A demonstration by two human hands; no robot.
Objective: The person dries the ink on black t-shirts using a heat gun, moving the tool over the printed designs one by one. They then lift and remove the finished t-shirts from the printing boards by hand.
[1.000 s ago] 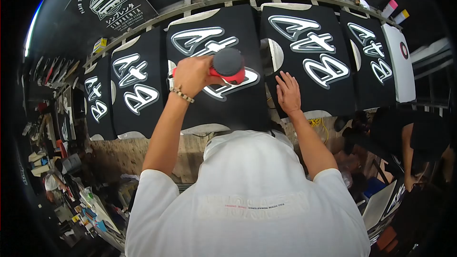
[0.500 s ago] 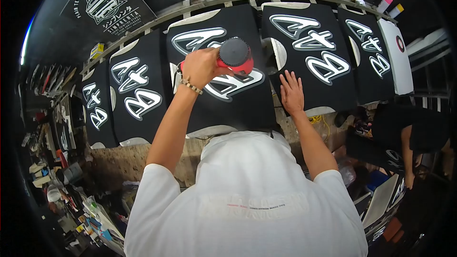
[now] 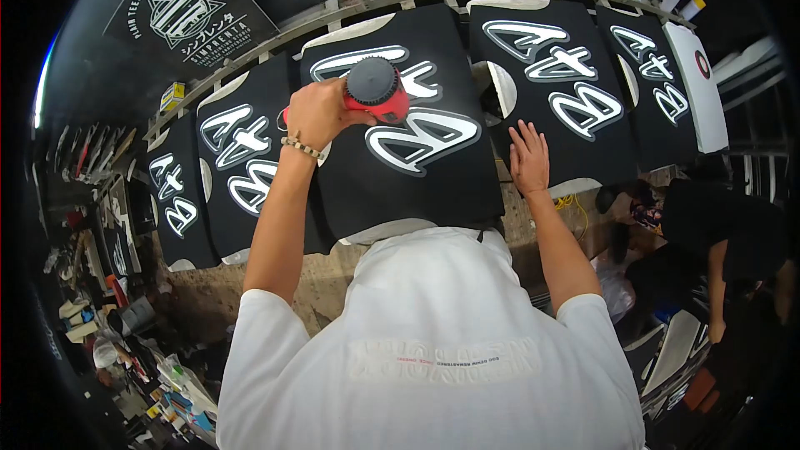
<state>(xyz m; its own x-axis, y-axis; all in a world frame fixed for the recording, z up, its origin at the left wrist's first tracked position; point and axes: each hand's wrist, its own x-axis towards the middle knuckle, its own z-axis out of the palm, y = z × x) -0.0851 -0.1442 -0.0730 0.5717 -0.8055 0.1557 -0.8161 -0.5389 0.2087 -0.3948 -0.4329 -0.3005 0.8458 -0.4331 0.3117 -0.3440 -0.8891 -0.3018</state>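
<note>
My left hand (image 3: 319, 110) is wrapped round a red heat gun (image 3: 385, 100) with a round dark grey back. The tool hangs over a black shirt (image 3: 367, 192) with white and grey lettering and hides part of the print. Fingers spread, my right hand (image 3: 529, 156) lies flat at the left edge of the neighbouring black shirt (image 3: 579, 158), which bears the same lettering. Nothing is in that hand.
More printed black shirts lie in the row, one to the left (image 3: 287, 225) and one to the right (image 3: 658, 137). A white board (image 3: 698, 100) stands at the right end. A co-worker (image 3: 717, 225) bends at the lower right. Yellow cable (image 3: 573, 210) hangs below the shirts.
My left hand and the heat gun have moved left over the shirt. My right hand has shifted slightly right in view, and the shirts' positions in view have also shifted.
</note>
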